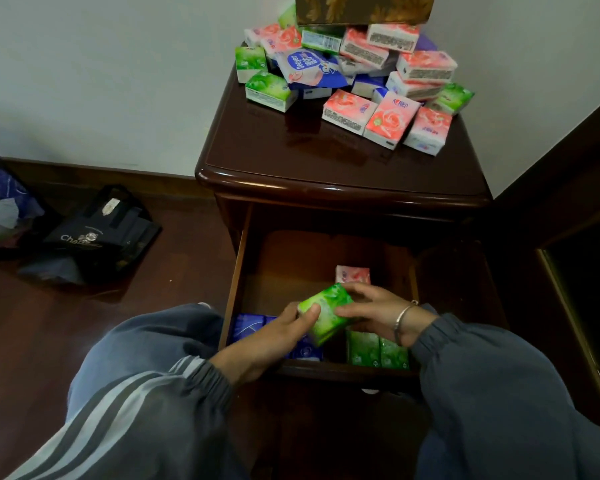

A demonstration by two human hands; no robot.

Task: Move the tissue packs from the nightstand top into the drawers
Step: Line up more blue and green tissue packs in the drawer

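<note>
Both hands grasp one green pack (pixel 326 315) over the open drawer (pixel 237 271), at about six o'clock from the nightstand (pixel 291 150) top. The left hand (pixel 278 336) takes the pack from eight o'clock, thumb laid on its upper face and fingers curled beneath. The right hand (pixel 378 311) pinches it from three o'clock, with a bracelet (pixel 404 318) on that wrist. The pack is tilted, its high end toward one o'clock. Inside the drawer, blue packs (pixel 246 329) stand at the front at nine o'clock of the held pack, a green row (pixel 376 351) stands at five o'clock, and a pink pack (pixel 353 274) sits just beyond at twelve o'clock. A pile (pixel 354 77) of pink, green and blue packs covers the back of the nightstand top, at twelve o'clock in the view, under a brown patterned box (pixel 364 8). A black bag (pixel 104 233) lies on the floor at nine o'clock of the drawer.
</note>
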